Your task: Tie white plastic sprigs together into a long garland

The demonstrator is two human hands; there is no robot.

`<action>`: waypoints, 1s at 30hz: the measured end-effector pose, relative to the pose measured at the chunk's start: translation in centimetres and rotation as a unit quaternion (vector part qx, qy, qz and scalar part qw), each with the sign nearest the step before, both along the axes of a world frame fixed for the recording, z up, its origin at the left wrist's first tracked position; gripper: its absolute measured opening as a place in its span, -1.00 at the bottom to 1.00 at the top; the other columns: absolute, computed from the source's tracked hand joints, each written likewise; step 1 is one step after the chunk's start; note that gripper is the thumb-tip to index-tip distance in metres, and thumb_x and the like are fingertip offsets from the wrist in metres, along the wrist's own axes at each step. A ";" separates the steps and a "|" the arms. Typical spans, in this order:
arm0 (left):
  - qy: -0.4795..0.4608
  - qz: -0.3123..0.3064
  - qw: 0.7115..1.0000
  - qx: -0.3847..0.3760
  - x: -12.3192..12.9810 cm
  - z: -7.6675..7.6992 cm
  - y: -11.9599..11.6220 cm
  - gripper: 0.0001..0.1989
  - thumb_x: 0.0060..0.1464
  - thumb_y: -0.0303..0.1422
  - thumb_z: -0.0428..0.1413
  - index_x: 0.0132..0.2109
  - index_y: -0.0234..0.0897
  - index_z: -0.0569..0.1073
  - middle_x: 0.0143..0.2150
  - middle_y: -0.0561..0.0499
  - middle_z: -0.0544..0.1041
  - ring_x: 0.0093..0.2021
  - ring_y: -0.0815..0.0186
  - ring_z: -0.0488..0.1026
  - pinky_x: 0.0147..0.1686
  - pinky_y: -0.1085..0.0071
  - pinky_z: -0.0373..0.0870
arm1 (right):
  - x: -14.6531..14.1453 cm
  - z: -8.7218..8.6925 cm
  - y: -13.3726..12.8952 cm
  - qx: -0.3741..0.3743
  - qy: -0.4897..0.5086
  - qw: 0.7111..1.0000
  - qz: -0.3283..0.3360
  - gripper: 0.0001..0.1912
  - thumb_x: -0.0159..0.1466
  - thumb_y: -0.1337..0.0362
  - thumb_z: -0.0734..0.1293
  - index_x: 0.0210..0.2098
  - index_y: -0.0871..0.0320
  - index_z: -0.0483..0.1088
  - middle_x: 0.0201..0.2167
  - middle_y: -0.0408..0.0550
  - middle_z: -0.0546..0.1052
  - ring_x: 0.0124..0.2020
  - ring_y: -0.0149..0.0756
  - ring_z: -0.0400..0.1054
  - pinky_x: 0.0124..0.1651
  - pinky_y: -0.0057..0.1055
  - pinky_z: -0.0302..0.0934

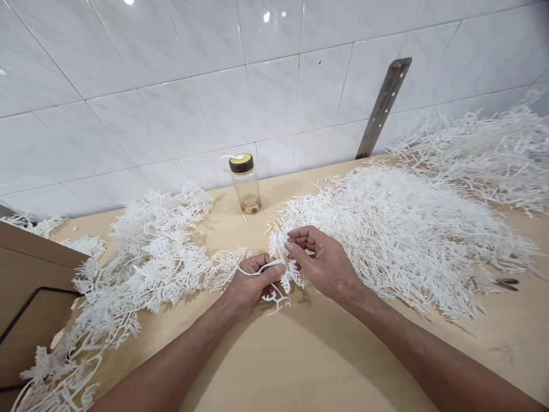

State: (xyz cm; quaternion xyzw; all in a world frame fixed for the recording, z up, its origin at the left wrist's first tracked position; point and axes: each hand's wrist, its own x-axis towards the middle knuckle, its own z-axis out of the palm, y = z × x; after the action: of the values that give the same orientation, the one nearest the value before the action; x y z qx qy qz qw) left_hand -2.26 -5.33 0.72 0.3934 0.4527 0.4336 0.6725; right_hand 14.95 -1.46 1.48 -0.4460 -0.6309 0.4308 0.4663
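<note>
A white sprig (278, 245), partly covered by both hands, is above the table (300, 355); the left hand (251, 280) pinches its lower part, the right hand (328, 263) its top. Leftward, a box (34, 274) is cut off.

Looks like a white, plastic-like sprig (277, 246), closely fringed with fine tines and gripped just below the middle of the frame. Points a dense, bristly part upward, above open, forked branches (278, 300). Includes, toward the left, a smooth, thin, curved stem (249, 273), with any join hidden.
</note>
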 end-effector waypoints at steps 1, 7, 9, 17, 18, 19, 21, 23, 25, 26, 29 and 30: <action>-0.002 0.013 1.000 0.004 0.0 -0.1 0.1 -0.61 -0.09 -0.12 0.37 -0.35 -0.33 0.43 -0.54 0.05 0.48 -0.60 0.46 0.33 -0.55 0.51 0.22 | 0.1 0.1 0.1 -0.005 0.011 1.000 0.008 -0.70 0.27 0.11 0.37 -0.09 0.14 0.43 -0.25 0.00 0.57 -0.23 -0.21 0.51 -0.28 -0.31 0.46; 0.002 0.067 0.998 0.020 -0.2 0.0 0.4 -0.64 -0.08 -0.17 0.37 -0.31 -0.32 0.44 -0.53 0.10 0.46 -0.59 0.48 0.33 -0.54 0.54 0.26 | 1.0 0.7 0.4 -0.072 0.007 0.996 0.055 -0.68 0.28 0.07 0.36 -0.11 0.17 0.43 -0.26 0.01 0.57 -0.22 -0.21 0.51 -0.34 -0.38 0.46; -0.007 0.072 0.997 0.023 -0.3 0.0 0.5 -0.64 -0.09 -0.19 0.38 -0.30 -0.31 0.44 -0.53 0.10 0.47 -0.58 0.46 0.35 -0.53 0.52 0.30 | 1.2 0.8 0.5 -0.094 0.000 0.989 0.116 -0.71 0.30 0.07 0.33 -0.16 0.17 0.44 -0.32 -0.02 0.55 -0.26 -0.25 0.50 -0.33 -0.37 0.46; -0.033 0.085 0.996 0.018 -0.3 -0.1 0.6 -0.67 -0.07 -0.20 0.37 -0.31 -0.29 0.43 -0.56 0.10 0.47 -0.60 0.44 0.35 -0.52 0.48 0.33 | 1.4 0.5 0.5 -0.131 -0.032 0.974 0.181 -0.78 0.26 0.14 0.36 -0.18 0.14 0.45 -0.38 -0.11 0.50 -0.41 -0.36 0.43 -0.36 -0.40 0.44; -0.027 0.080 0.996 0.017 -0.3 -0.1 0.6 -0.66 -0.07 -0.18 0.37 -0.31 -0.30 0.44 -0.56 0.09 0.47 -0.60 0.43 0.35 -0.52 0.48 0.33 | 1.3 0.5 0.5 -0.130 -0.036 0.975 0.177 -0.76 0.26 0.15 0.37 -0.14 0.13 0.45 -0.40 -0.12 0.49 -0.44 -0.37 0.43 -0.37 -0.40 0.42; -0.019 0.075 0.997 0.015 -0.3 0.1 0.6 -0.65 -0.07 -0.17 0.36 -0.32 -0.31 0.44 -0.55 0.08 0.47 -0.59 0.43 0.35 -0.52 0.48 0.32 | 1.3 0.5 0.5 -0.128 -0.040 0.975 0.175 -0.74 0.25 0.15 0.37 -0.10 0.11 0.44 -0.42 -0.14 0.49 -0.48 -0.38 0.42 -0.39 -0.40 0.41; 0.000 0.064 0.998 0.013 -0.3 0.3 0.5 -0.63 -0.07 -0.13 0.36 -0.33 -0.34 0.46 -0.55 0.07 0.45 -0.58 0.44 0.35 -0.51 0.49 0.31 | 1.2 0.5 0.4 -0.124 -0.050 0.976 0.174 -0.73 0.25 0.16 0.37 -0.09 0.10 0.45 -0.46 -0.18 0.48 -0.54 -0.40 0.40 -0.43 -0.41 0.38; 0.012 0.053 0.998 0.013 -0.3 0.6 0.3 -0.62 -0.08 -0.11 0.35 -0.35 -0.35 0.48 -0.55 0.08 0.42 -0.57 0.46 0.33 -0.52 0.50 0.28 | 0.9 0.6 0.4 -0.128 -0.050 0.975 0.173 -0.77 0.23 0.15 0.37 -0.15 0.10 0.47 -0.45 -0.17 0.48 -0.55 -0.41 0.38 -0.46 -0.42 0.37; 0.016 0.043 0.999 0.017 -0.3 0.7 0.3 -0.61 -0.09 -0.09 0.35 -0.35 -0.35 0.49 -0.55 0.09 0.39 -0.58 0.47 0.31 -0.52 0.50 0.27 | 0.7 0.8 0.3 -0.135 -0.045 0.977 0.159 -0.79 0.21 0.14 0.38 -0.22 0.13 0.47 -0.43 -0.14 0.49 -0.52 -0.40 0.37 -0.48 -0.42 0.38; 0.016 0.042 0.999 0.022 -0.3 0.7 0.2 -0.60 -0.09 -0.08 0.35 -0.34 -0.35 0.50 -0.54 0.09 0.39 -0.57 0.46 0.31 -0.51 0.50 0.26 | 0.6 0.9 0.2 -0.137 -0.044 0.978 0.151 -0.79 0.21 0.14 0.38 -0.25 0.13 0.47 -0.42 -0.12 0.49 -0.50 -0.38 0.37 -0.48 -0.42 0.40; 0.031 0.042 0.998 0.037 -0.3 0.5 0.2 -0.59 -0.12 -0.08 0.37 -0.30 -0.35 0.53 -0.53 0.09 0.38 -0.56 0.45 0.30 -0.52 0.49 0.24 | 0.4 1.0 0.0 -0.129 -0.043 0.980 0.147 -0.80 0.20 0.14 0.39 -0.28 0.15 0.47 -0.43 -0.11 0.48 -0.44 -0.35 0.38 -0.48 -0.42 0.42; 0.039 0.041 0.998 0.041 -0.3 0.4 0.2 -0.59 -0.12 -0.08 0.36 -0.30 -0.35 0.53 -0.53 0.09 0.37 -0.57 0.45 0.29 -0.52 0.49 0.23 | 0.5 1.0 0.0 -0.125 -0.039 0.979 0.154 -0.80 0.20 0.14 0.39 -0.27 0.15 0.47 -0.42 -0.10 0.48 -0.43 -0.34 0.39 -0.48 -0.43 0.42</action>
State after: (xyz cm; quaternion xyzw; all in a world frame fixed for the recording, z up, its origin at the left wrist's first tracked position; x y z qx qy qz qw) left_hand -2.60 -5.09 1.12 0.4180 0.4764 0.4633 0.6194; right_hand 15.41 -1.47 2.52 -0.4146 -0.6513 0.5551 0.3094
